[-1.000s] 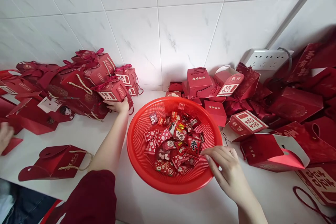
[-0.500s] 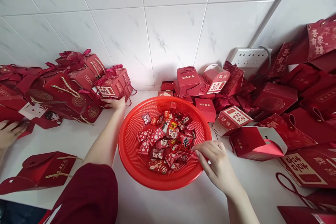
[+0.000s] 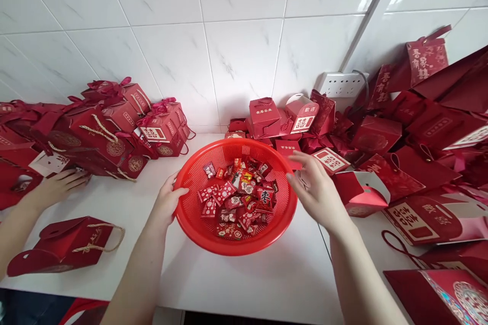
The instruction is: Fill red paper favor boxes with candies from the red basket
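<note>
Red basket (image 3: pixel 236 249) sits upright on the white table (image 3: pixel 236 284), between the person's hands; looks like light, slightly flexy plastic with a smooth rim, so I'd take it under the lip at both sides and keep it level. Left hand (image 3: pixel 165 204) is closed narrow on the left rim, thumb over the top, fingers outside; right hand (image 3: pixel 319 194) is at the right rim, fingers spread wide, contact there I can't confirm. Wrapped sweets (image 3: pixel 247 198) inside are small, loose, likely slippery and prone to slide if tipped; red boxes (image 3: pixel 263 118) stand just beyond, against the tiled wall (image 3: pixel 244 71).
</note>
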The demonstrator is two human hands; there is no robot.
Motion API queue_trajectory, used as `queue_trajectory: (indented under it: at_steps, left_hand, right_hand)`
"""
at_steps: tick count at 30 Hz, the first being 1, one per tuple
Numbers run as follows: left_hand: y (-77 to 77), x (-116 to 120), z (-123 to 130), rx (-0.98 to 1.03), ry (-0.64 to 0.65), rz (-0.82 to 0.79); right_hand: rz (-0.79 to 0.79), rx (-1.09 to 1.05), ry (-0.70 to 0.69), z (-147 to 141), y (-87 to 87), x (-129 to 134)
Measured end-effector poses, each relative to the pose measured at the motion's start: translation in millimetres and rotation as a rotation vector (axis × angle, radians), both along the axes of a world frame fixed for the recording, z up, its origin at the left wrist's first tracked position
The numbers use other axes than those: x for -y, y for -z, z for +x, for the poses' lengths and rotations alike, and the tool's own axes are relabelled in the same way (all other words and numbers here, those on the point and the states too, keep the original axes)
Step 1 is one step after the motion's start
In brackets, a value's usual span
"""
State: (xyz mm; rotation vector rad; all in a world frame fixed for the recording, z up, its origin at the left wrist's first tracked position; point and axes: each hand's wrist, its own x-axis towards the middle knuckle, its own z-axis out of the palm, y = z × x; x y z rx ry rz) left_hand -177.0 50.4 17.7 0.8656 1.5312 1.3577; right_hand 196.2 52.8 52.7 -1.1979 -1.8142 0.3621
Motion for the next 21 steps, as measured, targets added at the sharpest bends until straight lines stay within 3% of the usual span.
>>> queue_trajectory:
  at_steps: [5,8,14,21]
  left_hand:
    - [1.2,10.1,9.7,0.064,-0.096,0.041]
    - [-0.9,19.1,7.0,0.073,-0.107,0.031]
    - [-2.6,34.5,-25.6,0.005,-0.296,0.011]
    - [-7.7,15.7,-52.6,-0.052,-0.393,0.069]
  right_hand:
    - [-0.007,0.062,0.071,-20.0,-33.6,-68.8]
    - [-0.064,0.142,0.164,-42.0,-43.6,-113.6]
    - [-0.189,0.341,0.409,-74.3,-31.7,-168.3]
    - [-0.105,0.303,0.479,-72.6,-19.8,-183.9]
